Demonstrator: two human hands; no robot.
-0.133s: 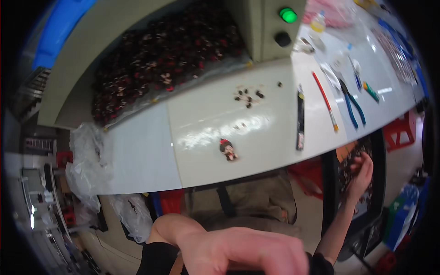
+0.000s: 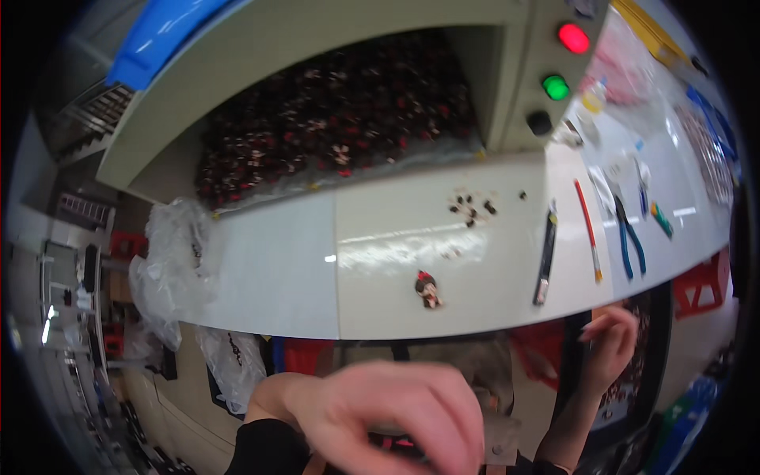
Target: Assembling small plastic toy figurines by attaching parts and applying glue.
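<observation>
— So where are the hands right now?

— Both sit below the front edge of the white table (image 2: 269, 269). The left hand (image 2: 396, 416) is close to the camera and blurred, fingers curled loosely downward; I cannot tell whether it holds anything. The right hand (image 2: 606, 348) is raised beside the table edge, fingers partly spread, and nothing shows in its grip.

— And the pieces being worked on?

— One small figurine (image 2: 427, 290), dark-haired with a red top, lies alone on the table near the front edge, apart from both hands. A few dark little bits (image 2: 473, 207) are scattered further back. Behind them, a big pile of dark and red pieces (image 2: 340, 134) fills the opening of a beige machine (image 2: 332, 36).

— How far along does it look?

— Early, I'd judge: one figurine out, the pile barely dented.

— Tools?

— A black stick-like tool (image 2: 545, 253), a red-handled one (image 2: 587, 229) and blue-handled pliers (image 2: 629, 237) lie to the right, untouched. A crumpled clear plastic bag (image 2: 170, 261) hangs off the left end.
</observation>
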